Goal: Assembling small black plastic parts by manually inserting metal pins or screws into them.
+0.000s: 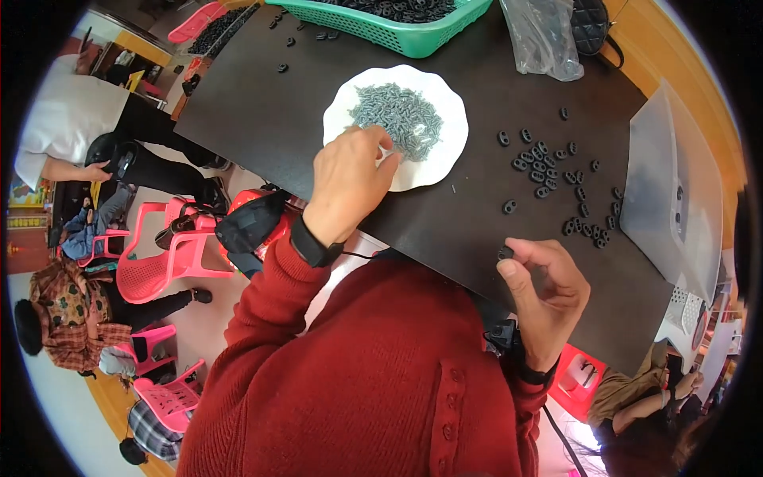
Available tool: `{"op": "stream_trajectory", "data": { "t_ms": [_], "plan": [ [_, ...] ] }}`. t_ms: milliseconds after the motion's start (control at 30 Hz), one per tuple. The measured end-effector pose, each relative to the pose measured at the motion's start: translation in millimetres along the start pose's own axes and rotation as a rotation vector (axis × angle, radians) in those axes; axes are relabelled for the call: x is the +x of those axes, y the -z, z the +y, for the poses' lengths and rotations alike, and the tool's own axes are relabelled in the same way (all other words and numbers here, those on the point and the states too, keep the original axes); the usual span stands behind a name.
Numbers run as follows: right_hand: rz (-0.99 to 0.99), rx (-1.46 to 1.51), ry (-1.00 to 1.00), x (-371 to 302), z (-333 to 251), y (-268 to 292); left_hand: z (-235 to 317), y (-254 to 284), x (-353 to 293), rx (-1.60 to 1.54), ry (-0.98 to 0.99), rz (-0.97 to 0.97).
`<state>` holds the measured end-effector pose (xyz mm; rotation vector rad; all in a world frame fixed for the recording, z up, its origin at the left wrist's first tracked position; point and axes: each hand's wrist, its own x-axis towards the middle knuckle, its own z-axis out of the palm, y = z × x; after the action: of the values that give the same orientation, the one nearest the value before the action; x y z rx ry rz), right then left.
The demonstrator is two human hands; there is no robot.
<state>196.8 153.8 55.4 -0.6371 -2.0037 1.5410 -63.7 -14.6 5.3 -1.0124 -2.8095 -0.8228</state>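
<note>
My left hand (350, 176) is over the near left part of a white scalloped plate (451, 135). Its fingers are curled, with thumb and forefinger tips close together at the edge of a heap of small grey screw-like pieces (397, 115). Whatever those fingertips hold is too small to make out. Above the table's near edge, my right hand (552, 298) pinches a small black oval part (505, 253) between thumb and forefinger. Beyond it, several similar black parts with two holes (539, 167) lie scattered on the dark table (270, 119).
A green basket (397, 36) full of black parts stands at the far side. Beside it lie a clear plastic bag (544, 40) and a black quilted bag (590, 28). A translucent bin (671, 191) borders the right. Pink chairs (171, 254) and other people are to the left.
</note>
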Motion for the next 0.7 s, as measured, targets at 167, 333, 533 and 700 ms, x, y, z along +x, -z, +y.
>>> {"op": "stream_trajectory", "data": {
  "t_ms": [167,333,533,700],
  "plan": [
    [-0.005,-0.041,-0.021,3,-1,11,-3,-20,4,0.04,-0.034,-0.013],
    [0.007,-0.039,0.013,8,7,17,1,-27,6,0.052,-0.011,-0.012],
    [0.054,0.03,0.001,14,14,12,8,-23,6,-0.06,0.019,0.055],
    [0.075,0.164,-0.103,17,19,4,7,-23,10,-0.024,0.039,0.066]
  ]
}}
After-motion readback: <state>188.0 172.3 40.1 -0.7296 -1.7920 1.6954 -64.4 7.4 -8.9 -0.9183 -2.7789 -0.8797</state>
